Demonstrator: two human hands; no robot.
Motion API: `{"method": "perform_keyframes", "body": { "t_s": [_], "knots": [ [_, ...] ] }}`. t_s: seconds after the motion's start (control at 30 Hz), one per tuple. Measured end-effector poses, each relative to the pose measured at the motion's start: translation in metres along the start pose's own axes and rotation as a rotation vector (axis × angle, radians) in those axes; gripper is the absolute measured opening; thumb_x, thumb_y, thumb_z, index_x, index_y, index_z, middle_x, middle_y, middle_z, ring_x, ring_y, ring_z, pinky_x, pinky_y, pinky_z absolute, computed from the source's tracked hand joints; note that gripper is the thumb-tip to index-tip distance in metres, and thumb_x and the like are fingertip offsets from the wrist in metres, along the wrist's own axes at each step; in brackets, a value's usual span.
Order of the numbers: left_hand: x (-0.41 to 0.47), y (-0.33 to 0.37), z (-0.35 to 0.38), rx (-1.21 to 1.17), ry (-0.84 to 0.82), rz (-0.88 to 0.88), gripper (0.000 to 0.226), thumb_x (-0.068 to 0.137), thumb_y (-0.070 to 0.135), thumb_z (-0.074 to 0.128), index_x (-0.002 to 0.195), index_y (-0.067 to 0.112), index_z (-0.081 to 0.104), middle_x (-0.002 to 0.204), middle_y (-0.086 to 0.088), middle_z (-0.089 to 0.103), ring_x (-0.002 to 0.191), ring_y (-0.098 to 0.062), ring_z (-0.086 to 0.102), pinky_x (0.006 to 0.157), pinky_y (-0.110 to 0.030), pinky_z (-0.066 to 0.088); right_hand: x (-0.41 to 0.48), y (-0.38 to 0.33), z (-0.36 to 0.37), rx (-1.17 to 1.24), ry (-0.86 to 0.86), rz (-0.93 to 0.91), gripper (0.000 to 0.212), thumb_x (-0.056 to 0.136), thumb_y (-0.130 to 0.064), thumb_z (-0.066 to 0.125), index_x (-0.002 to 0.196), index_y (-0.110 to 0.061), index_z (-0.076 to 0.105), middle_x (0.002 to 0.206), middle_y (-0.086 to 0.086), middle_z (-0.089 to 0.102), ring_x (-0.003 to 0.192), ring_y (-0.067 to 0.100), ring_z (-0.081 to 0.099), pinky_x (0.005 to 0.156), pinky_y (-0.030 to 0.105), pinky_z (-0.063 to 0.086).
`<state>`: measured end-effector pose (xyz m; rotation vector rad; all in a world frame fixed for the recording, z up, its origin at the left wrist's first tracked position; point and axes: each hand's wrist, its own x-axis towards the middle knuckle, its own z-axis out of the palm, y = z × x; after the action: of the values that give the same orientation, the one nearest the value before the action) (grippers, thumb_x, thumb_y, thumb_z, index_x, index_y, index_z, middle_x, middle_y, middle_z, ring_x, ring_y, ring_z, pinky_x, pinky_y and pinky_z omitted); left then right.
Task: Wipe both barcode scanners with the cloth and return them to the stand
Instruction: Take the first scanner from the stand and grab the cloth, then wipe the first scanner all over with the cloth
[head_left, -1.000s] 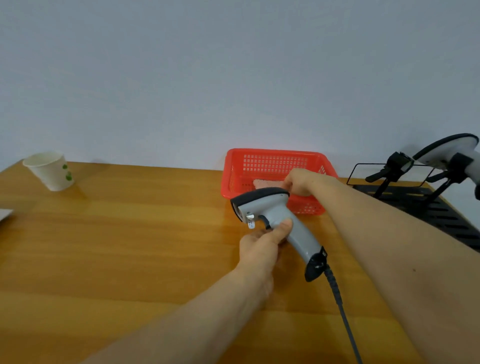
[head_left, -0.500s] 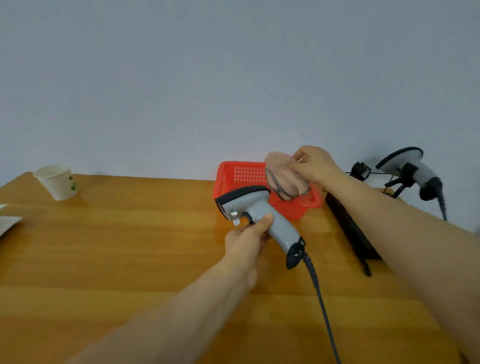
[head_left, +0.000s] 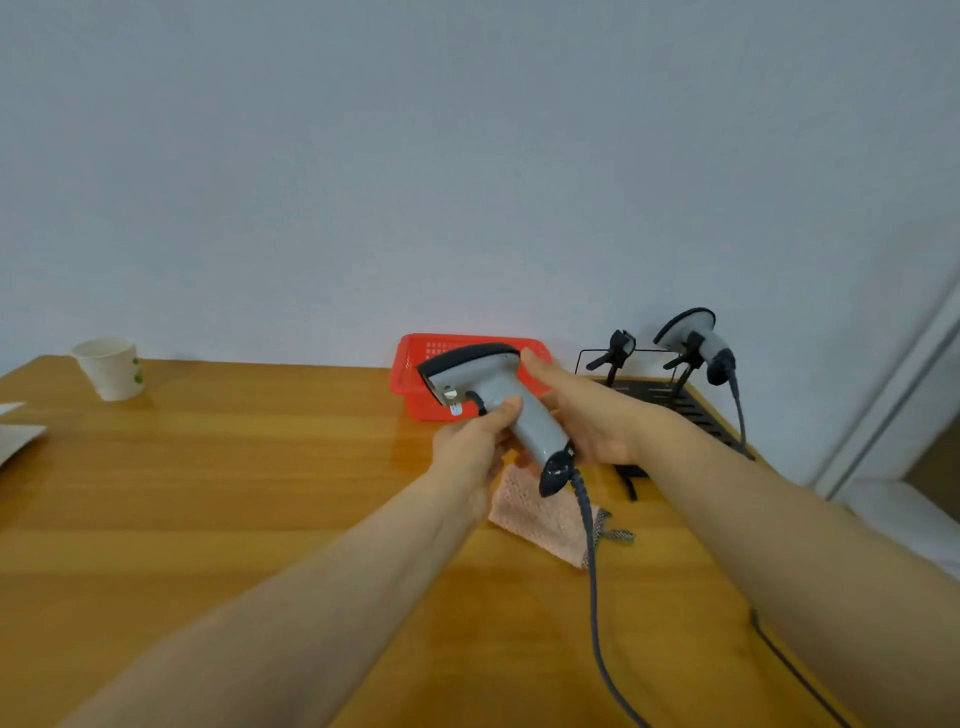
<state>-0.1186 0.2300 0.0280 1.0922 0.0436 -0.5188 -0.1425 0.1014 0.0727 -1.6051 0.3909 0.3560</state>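
Note:
My left hand (head_left: 467, 447) grips the handle of a grey barcode scanner (head_left: 498, 389) with a black head rim, held above the table and tilted. My right hand (head_left: 587, 415) lies along the scanner's back, fingers stretched up to its head. A pink cloth (head_left: 540, 514) hangs below both hands; its upper end runs up behind the handle under my right palm, and its lower end reaches the table. The second scanner (head_left: 693, 338) sits in the right clamp of the black stand (head_left: 675, 400). The stand's left clamp (head_left: 618, 348) holds nothing.
A red plastic basket (head_left: 410, 379) stands by the wall behind the held scanner. The scanner's grey cable (head_left: 592, 597) trails toward the table's near edge. A white paper cup (head_left: 111, 366) stands far left, with paper sheets (head_left: 15, 441) at the left edge.
My right hand lifted the pink cloth out of the red basket and brought it down to the scanner's handle. The scanner rose slightly in my left hand.

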Motion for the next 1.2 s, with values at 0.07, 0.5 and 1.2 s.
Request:
{"method": "perform_keyframes", "body": {
  "t_s": [0.07, 0.5, 1.2],
  "knots": [
    [-0.007, -0.003, 0.008, 0.000, -0.037, 0.007, 0.036, 0.083, 0.014, 0.070, 0.114, -0.002, 0.060, 0.103, -0.016, 0.071, 0.085, -0.026, 0.069, 0.057, -0.030, 0.054, -0.008, 0.003, 0.006, 0.043, -0.046, 0.001, 0.059, 0.077, -0.060, 0.056, 0.107, -0.009, 0.062, 0.094, 0.012, 0.067, 0.078, 0.027, 0.066, 0.062, 0.035, 0.057],
    [0.000, 0.010, -0.004, -0.270, -0.079, -0.125, 0.074, 0.091, 0.061, 0.034, 0.140, 0.005, 0.041, 0.145, -0.012, 0.043, 0.137, -0.025, 0.036, 0.114, -0.040, 0.022, -0.035, 0.017, -0.026, 0.029, 0.058, -0.053, 0.010, 0.078, -0.009, 0.069, 0.084, -0.005, 0.063, 0.068, 0.008, 0.065, 0.052, 0.014, 0.057, 0.050, 0.024, 0.051],
    [0.023, 0.028, -0.006, -0.335, -0.129, -0.053, 0.092, 0.086, 0.074, 0.024, 0.147, 0.006, 0.029, 0.150, -0.012, 0.036, 0.140, -0.030, 0.031, 0.116, -0.047, 0.022, -0.046, 0.013, -0.015, -0.305, 0.132, -0.172, 0.018, 0.075, -0.009, 0.074, 0.077, -0.008, 0.057, 0.056, 0.005, 0.054, 0.044, 0.013, 0.048, 0.047, 0.025, 0.042]
  ]
}}
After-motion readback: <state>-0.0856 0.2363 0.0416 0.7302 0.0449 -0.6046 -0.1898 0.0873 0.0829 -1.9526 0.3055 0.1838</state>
